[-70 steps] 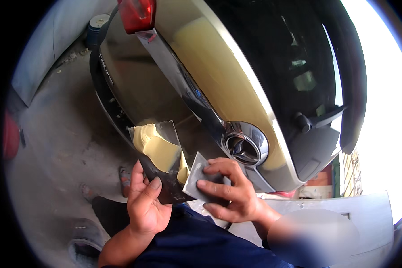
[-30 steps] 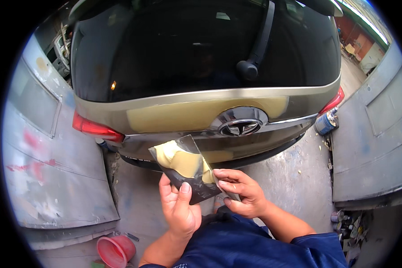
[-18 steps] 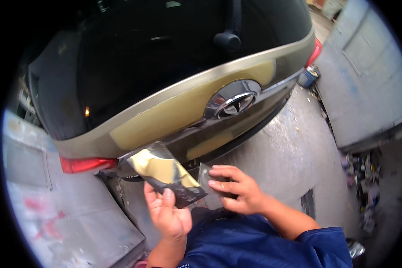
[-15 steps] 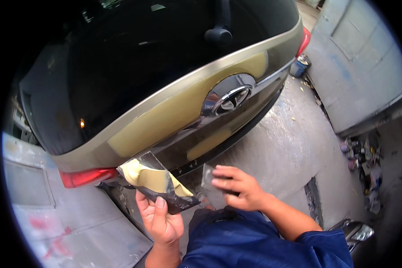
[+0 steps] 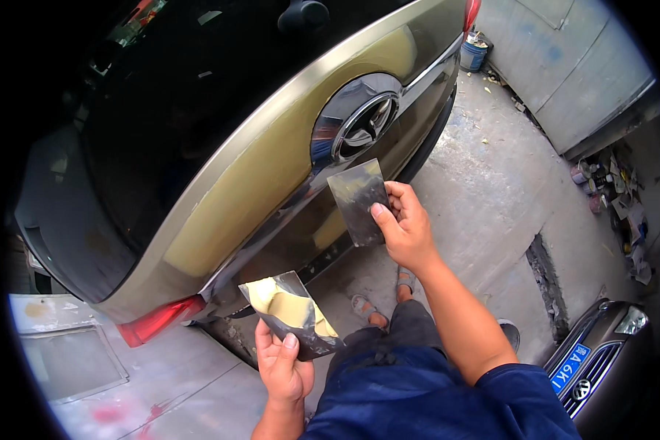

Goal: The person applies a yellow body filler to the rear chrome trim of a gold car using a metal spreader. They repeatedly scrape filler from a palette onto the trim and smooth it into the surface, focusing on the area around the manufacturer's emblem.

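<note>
My left hand (image 5: 284, 367) pinches the lower edge of a dark flat putty board (image 5: 317, 350), thumb in front. A thick smear of pale yellow body filler (image 5: 290, 308) lies across its upper part. Higher and to the right, my right hand (image 5: 411, 227) grips a thin dark rectangular putty spreader (image 5: 358, 205) between thumb and fingers, its face streaked with grey and a little yellow. The spreader stands in front of the car's tailgate (image 5: 235, 198); whether it touches cannot be told. Yellowish filler patches cover the tailgate on both sides of the round chrome emblem (image 5: 367, 126).
A red tail light (image 5: 158, 323) sits at the car's near left corner. Grey panels (image 5: 66, 367) stand on the left and right. On the right are a blue bucket (image 5: 474, 53), a litter heap (image 5: 623, 205), a floor crack (image 5: 546, 282) and another car's front (image 5: 601, 367).
My right hand has moved up and forward, turning the spreader's broad face into view. The left hand with its board has shifted slightly right and down in view. The view itself has turned.
</note>
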Available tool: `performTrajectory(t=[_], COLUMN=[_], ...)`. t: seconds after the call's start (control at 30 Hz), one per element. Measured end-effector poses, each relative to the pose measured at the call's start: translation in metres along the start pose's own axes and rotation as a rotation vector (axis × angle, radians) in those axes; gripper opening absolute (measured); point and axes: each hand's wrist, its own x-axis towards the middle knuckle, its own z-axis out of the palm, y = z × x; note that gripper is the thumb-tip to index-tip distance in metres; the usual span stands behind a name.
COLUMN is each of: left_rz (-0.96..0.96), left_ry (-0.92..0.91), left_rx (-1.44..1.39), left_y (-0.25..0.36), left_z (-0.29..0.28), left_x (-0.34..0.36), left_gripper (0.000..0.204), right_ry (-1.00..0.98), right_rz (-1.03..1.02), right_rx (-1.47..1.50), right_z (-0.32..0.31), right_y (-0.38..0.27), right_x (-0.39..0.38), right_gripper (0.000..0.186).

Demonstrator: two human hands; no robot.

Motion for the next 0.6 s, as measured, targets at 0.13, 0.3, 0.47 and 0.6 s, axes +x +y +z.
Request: performTrajectory(t=[0.13,0.3,0.47,0.6], left_rz=[0.002,-0.011,-0.001,0.007], left_ry=[-0.01,0.004,0.011,0.006], left_rx=[0.031,0.021,0.018,0.013], left_y=[-0.002,-0.004,-0.008,-0.008], left_z=[-0.009,-0.011,-0.016,-0.012], left_x=[-0.001,0.0,0.002,0.004], left_gripper=[0.052,0.052,0.051,0.051], right_ry=[0.007,-0.017,-0.027,-0.027], right_rz=[-0.07,-0.098,-0.141,-0.155], right_rx=[-0.063,-0.134,-0.208,-0.219], right_z=[0.002,0.004,0.003,0.004], right_y=[0.009,0.007,0.008,0.007], right_x=[0.015,0.026,0.035,0.04], right_gripper=[0.027,0.027,0.026,0.026])
